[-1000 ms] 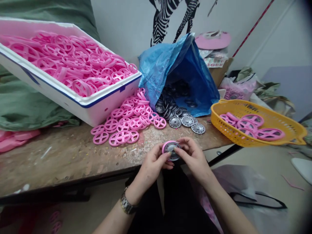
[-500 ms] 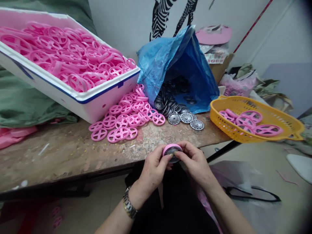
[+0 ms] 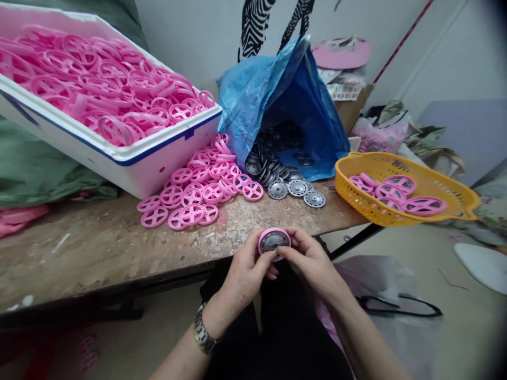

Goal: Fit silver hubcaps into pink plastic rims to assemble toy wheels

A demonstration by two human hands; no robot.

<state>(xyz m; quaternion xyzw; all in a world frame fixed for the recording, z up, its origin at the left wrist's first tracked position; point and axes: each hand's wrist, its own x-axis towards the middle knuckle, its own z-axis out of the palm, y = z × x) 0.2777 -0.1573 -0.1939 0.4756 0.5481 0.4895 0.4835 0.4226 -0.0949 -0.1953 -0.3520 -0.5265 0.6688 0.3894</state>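
Note:
Between my two hands, just off the table's front edge, is a pink plastic wheel [image 3: 274, 243] with a grey disc seated inside its rim. My left hand [image 3: 249, 266] grips its left side, the thumb at the disc's lower edge. From the right, my right hand [image 3: 307, 257] holds the rim, its thumb on the lower part of the disc. Loose pink wheels [image 3: 192, 196] lie in a heap on the table beyond my hands. To their right, grey discs [image 3: 298, 187] spill from the mouth of a blue plastic bag [image 3: 243, 89].
A white foam box [image 3: 158, 163] full of pink wheels stands at the left. On the right, a yellow basket [image 3: 455, 198] holds several pink wheels with dark centres and juts past the wooden table [image 3: 99, 253]. A clear bag [image 3: 396, 285] is below, by my right arm.
The wheel has been tipped so the grey disc faces me more fully, and my thumbs have slid to its lower edge. My view has shifted slightly.

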